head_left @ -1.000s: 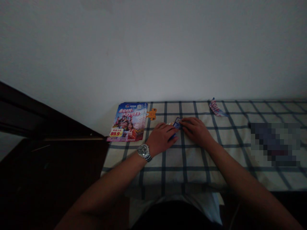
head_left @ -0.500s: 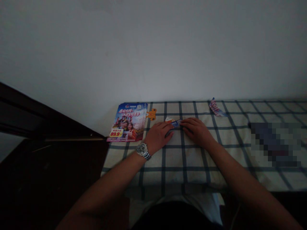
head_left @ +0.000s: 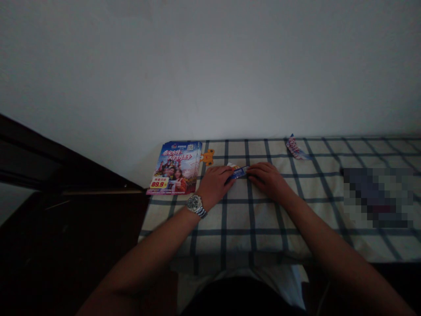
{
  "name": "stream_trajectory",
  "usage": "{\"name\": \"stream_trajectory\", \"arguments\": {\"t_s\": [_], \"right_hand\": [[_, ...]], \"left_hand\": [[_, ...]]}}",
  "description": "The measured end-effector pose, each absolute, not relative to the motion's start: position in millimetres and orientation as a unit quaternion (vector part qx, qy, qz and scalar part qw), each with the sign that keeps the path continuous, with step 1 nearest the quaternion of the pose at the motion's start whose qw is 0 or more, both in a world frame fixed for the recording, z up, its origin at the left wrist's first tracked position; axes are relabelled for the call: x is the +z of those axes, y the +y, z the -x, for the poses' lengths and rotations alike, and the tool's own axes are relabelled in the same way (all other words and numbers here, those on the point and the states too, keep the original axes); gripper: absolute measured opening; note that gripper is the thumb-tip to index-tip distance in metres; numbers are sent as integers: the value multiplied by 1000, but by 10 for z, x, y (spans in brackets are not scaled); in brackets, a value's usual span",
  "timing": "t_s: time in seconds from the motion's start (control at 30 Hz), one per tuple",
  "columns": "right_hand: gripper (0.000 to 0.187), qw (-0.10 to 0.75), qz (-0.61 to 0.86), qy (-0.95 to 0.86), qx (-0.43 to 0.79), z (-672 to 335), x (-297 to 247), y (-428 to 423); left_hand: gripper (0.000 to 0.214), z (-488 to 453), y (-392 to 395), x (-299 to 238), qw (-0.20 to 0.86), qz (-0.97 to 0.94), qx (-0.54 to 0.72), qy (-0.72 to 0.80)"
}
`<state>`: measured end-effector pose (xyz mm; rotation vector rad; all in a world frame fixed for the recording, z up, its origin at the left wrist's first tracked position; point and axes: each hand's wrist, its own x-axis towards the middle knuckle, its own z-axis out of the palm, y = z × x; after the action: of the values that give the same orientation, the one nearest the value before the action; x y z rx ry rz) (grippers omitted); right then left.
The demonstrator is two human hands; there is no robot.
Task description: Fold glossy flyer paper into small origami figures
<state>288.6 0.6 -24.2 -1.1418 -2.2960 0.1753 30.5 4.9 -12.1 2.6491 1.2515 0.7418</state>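
Note:
Both of my hands rest on a checked cloth [head_left: 263,219] near the wall. My left hand [head_left: 215,185], with a metal watch [head_left: 196,205] on the wrist, lies with its fingertips on the left end of a small folded blue and white paper strip [head_left: 239,172]. The fingers of my right hand [head_left: 268,179] are bent and press on the strip's right end. The strip lies flat on the cloth between the two hands.
A stack of colourful flyers [head_left: 176,166] lies at the cloth's left edge, with a small orange paper cutout [head_left: 208,156] beside it. A torn piece of printed paper [head_left: 296,148] lies by the wall. A dark wooden board [head_left: 66,175] is on the left.
The small paper, raised between my fingers a second ago, now lies flat as a strip. My left hand has slid a little to the left and towards the wall.

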Motion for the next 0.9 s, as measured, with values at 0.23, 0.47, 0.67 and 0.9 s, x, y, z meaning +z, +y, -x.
{"name": "stream_trajectory", "arguments": {"t_s": [0.23, 0.47, 0.67, 0.9], "right_hand": [[24, 280, 428, -858, 47, -2873, -244, 14], [20, 287, 439, -851, 31, -2842, -218, 10], [19, 296, 443, -846, 32, -2820, -187, -1], [17, 309, 444, -841, 16, -2792, -181, -22]], "left_hand": [[23, -319, 62, -165, 53, -882, 263, 387], [21, -333, 49, -182, 61, -883, 274, 377], [22, -328, 48, -161, 69, -882, 278, 373], [20, -344, 51, -155, 59, -880, 271, 386]]}}
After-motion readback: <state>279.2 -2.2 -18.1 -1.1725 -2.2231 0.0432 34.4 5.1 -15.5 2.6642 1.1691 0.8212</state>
